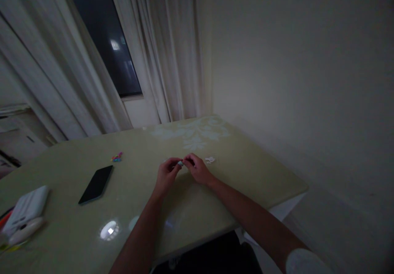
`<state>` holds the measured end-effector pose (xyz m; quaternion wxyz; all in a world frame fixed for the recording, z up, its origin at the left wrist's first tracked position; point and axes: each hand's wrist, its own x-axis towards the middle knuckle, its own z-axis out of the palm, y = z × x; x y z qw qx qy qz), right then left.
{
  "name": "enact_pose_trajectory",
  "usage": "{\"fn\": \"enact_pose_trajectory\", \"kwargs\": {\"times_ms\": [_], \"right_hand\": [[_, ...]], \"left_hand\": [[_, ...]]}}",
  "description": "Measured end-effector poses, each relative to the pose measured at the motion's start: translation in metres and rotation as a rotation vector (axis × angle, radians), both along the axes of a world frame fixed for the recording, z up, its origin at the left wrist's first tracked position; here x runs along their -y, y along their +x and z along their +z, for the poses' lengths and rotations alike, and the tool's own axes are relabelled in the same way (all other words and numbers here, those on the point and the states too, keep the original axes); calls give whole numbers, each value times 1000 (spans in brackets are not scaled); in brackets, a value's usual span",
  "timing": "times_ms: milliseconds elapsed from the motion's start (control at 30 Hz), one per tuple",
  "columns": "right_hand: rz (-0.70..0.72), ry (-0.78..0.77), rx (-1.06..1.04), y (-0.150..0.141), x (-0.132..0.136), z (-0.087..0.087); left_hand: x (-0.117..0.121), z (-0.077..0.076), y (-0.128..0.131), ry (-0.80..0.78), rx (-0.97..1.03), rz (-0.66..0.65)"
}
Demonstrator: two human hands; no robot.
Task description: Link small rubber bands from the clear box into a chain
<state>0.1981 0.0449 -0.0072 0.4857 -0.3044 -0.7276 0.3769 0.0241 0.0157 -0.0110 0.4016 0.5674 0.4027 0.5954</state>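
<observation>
Over the middle of the table, my left hand (166, 176) is closed in a pinch on a small pale blue piece (180, 164). It is too small for me to tell its kind. My right hand (198, 169) meets it from the other side, thumb and fingertips pressed together at the piece's edge. Whatever sits between those right fingers is hidden. Just beyond my right hand lies a little cluster of small white pieces (210, 159). Farther left is a small pile of multicoloured pieces (117, 157), like beads.
A dark phone or tablet (96, 185) lies left of my hands on the glossy table (243, 175). At the far left are a white case-like object (30, 205) and a rounded white item (26, 231). A wall (292, 81) borders the right side; curtains (166, 52) hang behind.
</observation>
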Motion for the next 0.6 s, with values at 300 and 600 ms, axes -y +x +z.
{"fn": "enact_pose_trajectory", "kwargs": {"times_ms": [300, 600], "right_hand": [[-61, -22, -21, 4, -4, 2], [-60, -24, 35, 4, -1, 6]], "left_hand": [[12, 13, -24, 51, 555, -136], [26, 33, -19, 21, 687, -284]]}}
